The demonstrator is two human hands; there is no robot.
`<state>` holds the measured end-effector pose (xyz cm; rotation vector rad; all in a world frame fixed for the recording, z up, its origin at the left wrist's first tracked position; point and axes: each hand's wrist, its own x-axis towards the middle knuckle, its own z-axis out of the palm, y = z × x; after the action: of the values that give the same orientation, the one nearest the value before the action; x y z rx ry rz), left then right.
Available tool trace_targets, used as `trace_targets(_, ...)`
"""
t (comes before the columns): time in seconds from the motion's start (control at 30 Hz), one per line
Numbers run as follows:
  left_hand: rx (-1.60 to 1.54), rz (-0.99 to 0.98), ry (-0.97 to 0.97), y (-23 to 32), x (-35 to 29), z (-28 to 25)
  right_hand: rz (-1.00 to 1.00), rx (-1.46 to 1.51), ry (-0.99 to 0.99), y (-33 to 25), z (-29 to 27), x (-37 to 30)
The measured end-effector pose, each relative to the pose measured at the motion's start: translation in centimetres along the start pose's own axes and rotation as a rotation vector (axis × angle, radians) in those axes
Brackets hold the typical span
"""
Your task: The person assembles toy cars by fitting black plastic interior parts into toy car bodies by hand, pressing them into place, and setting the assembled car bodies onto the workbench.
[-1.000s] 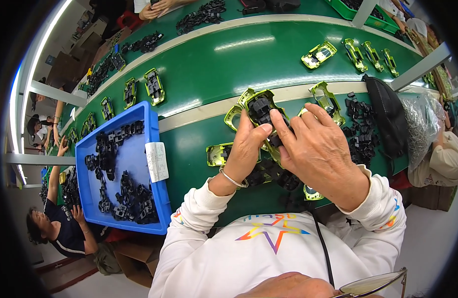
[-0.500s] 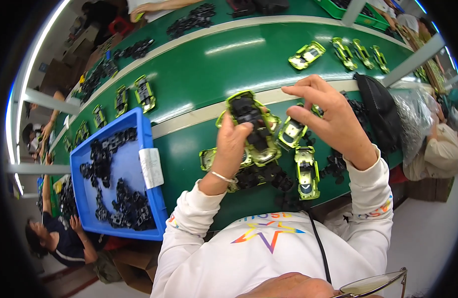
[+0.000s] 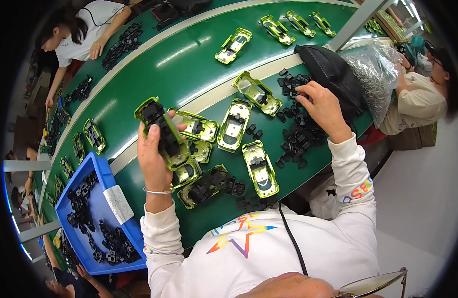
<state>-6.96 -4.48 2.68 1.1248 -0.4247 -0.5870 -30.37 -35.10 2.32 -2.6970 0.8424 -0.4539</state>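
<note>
My left hand is wrapped round a lime-green toy car body with a black plastic insert in it, held tilted above the bench. My right hand reaches to a pile of small black plastic parts at the right. Its thumb and fingers are drawn together at the pile's far edge; what they pinch, if anything, is too small to make out. Between my hands lie several green car bodies, among them one body and a nearer one. Another, with a black insert, lies near my left wrist.
A blue bin of black parts stands at the left. Beyond a pale rail, more car bodies lie on the green surface. A black bag and a clear plastic bag are at the right. Other people sit around.
The view has turned to the right. My right hand has moved from beside the held car body to the pile of black parts, and its fingers have drawn together. My left hand keeps its hold.
</note>
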Motion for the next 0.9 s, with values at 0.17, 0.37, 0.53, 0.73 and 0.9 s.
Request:
trace_targets(0.17,0.075,-0.054,-0.068,-1.0,0.3,1.9,-0.215,-0.227,0.013,-0.1,2.3,2.2)
trace_targets(0.37,-0.09,-0.116,-0.05,-0.6,-0.8,1.9,-0.181,-0.173,-0.029,0.4,2.7,1.9)
trace_targets(0.53,-0.122,-0.13,-0.065,0.6,-1.5,1.0,-0.206,-0.224,0.105,-0.5,2.3,1.3)
trace_targets(0.73,-0.187,-0.101,-0.081,0.0,-1.6,0.2,-0.213,0.457,0.129,-7.5,-1.3,1.2)
trace_targets(0.9,-0.342,-0.12,-0.095,-0.3,-2.2,0.9,-0.613,0.631,0.028,-18.8,0.0,0.3)
